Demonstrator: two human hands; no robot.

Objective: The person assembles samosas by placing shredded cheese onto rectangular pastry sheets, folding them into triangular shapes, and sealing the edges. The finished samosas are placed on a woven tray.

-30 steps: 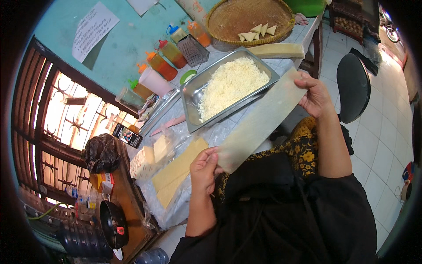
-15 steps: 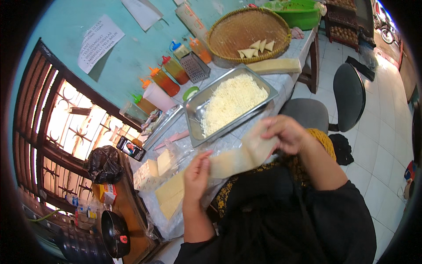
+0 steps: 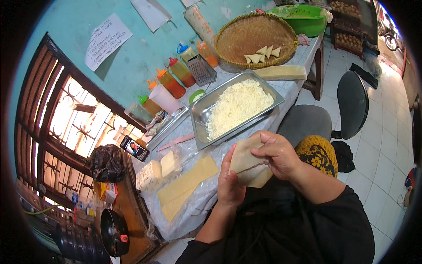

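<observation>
Head view: both hands' fingers pinch folded wrapper (image 3: 248,165); cheese tray (image 3: 200,110), wrapper stack (image 3: 184,187) beside.

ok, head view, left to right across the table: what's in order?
Black bag → phone → pastry strips → folded wrapper in both hands → woven tray → green basin.

**Clearance and obstructions around the work area**

Both hands were raised above the table's near edge, the left hand (image 3: 229,185) and right hand (image 3: 276,154) pinching a folded pastry sheet (image 3: 247,166). Directly ahead, the metal tray of grated cheese (image 3: 235,108) blocked forward passage. To the left, stacked pastry strips (image 3: 187,185) on plastic occupied the surface. A narrow bare strip of tablecloth (image 3: 288,90) remained right of the tray. Sauce bottles (image 3: 171,82) lined the wall.
</observation>
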